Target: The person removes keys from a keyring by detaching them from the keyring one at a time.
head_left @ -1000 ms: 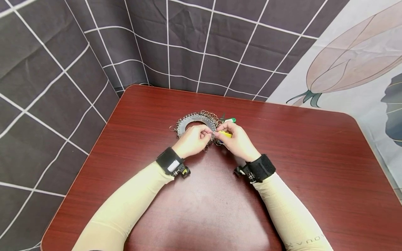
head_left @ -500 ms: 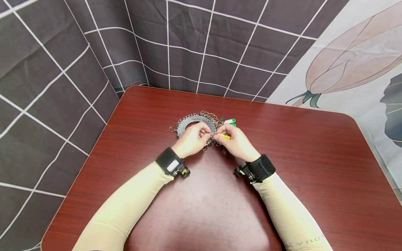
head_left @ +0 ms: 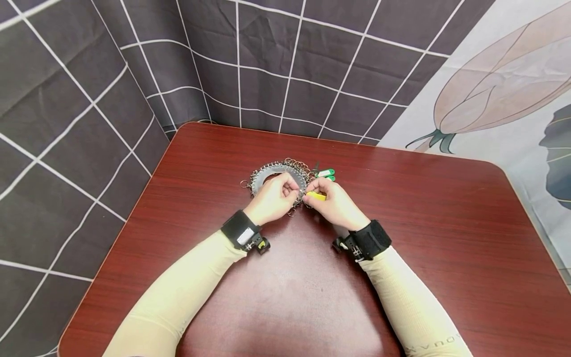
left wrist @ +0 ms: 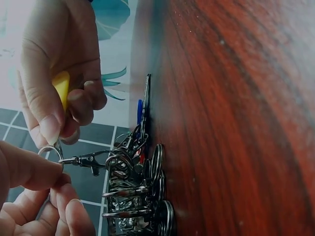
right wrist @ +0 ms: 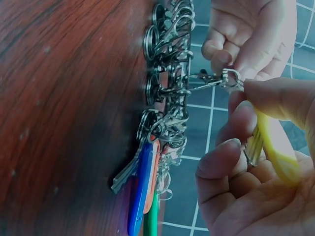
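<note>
The right hand [head_left: 336,204] has its fingers curled round a yellow key tag [right wrist: 279,150], with a brass-coloured key [right wrist: 254,144] lying along it between fingers and palm; its thumb tip meets a metal key ring [left wrist: 48,147]. The left hand [head_left: 273,199] pinches that same ring from the other side, so the two hands meet at one spot, the left at 9 o'clock of it and the right at 4 o'clock. From the key ring a swivel snap hook [left wrist: 88,161] runs to the round metal holder [head_left: 290,170], which lies toward 10 o'clock, hung about its edge with more hooks and rings.

The step in hand looks like working the yellow tag's fitting at the key ring. To do it well, the left hand should hold the ring steady near the hook's swivel while the right thumb feeds the fitting along the wire, the key kept tucked away and the hook not twisted.

Green tags [head_left: 326,173] sit at 2 o'clock. The right wrist view shows a blue tag [right wrist: 141,189] and an orange tag [right wrist: 154,172] toward 7 o'clock, close to the surface [head_left: 424,223].
</note>
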